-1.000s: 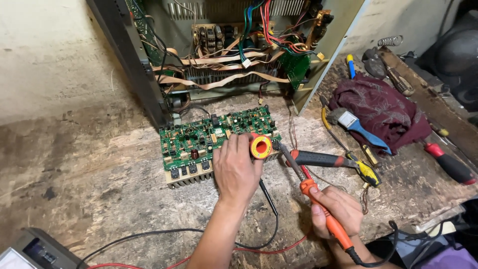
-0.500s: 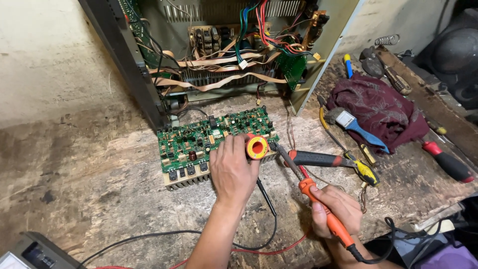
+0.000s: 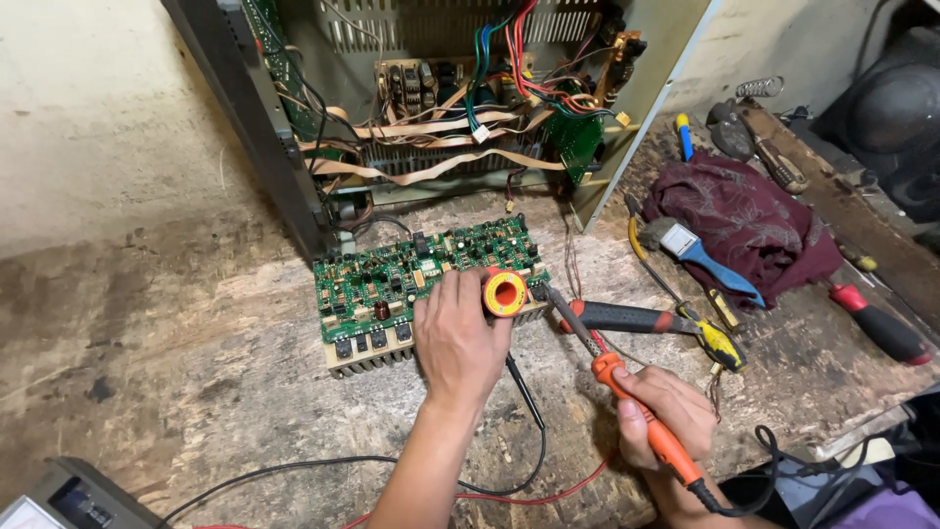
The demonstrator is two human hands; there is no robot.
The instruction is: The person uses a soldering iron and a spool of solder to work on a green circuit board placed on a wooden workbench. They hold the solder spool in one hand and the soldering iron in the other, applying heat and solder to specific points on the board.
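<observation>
Left hand grips solder spool on circuit board; right hand grips soldering iron

Left hand holds solder spool on circuit board; right hand grips soldering iron.

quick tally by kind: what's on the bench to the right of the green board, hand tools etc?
Soldering iron, in the right hand: 1
Solder spool, at the left hand: 1
Pliers: 1
Screwdrivers, red-handled and blue-handled: 2
Brush, blue-handled: 1
Maroon cloth: 1
Total: 7
</observation>
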